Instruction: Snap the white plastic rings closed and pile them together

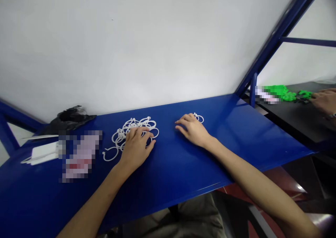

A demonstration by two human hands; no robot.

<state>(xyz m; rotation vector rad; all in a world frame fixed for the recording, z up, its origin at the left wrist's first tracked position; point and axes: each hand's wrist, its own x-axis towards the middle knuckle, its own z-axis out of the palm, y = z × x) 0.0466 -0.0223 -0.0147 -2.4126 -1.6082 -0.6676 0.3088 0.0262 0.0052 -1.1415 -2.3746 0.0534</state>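
Blue painted metal, smooth and faintly glossy, forms the bench (pixel 236 140), which is seen running from the left edge to a slanted blue frame post (pixel 278 31) at its right end. A heap of white rings (pixel 123 131), thin, rounded and plastic-looking, is tangled together near the middle of the bench, closer to the back edge than the front. One open hook (pixel 109 156) of the same white material is seen lying just off the heap's left side.

The left hand (pixel 136 147) is laid on the heap's right part, with the fingers bent close together over the loops; whether a ring is pinched beneath them cannot be told. The right hand (pixel 193 129) is pressed palm-down on the bare bench, its fingers loosely spread and nothing held. Two small rings (pixel 199 118) are seen just beyond its knuckles.

At the back left corner a crumpled black bag (pixel 69 117) is found, with flat white papers (pixel 43 152) near the left edge. A plain matt white wall (pixel 131 49) is seen behind. Past the right end, bright green pieces (pixel 279 91) are scattered on a black table (pixel 294 115), where another person's hand (pixel 325 100) is seen.
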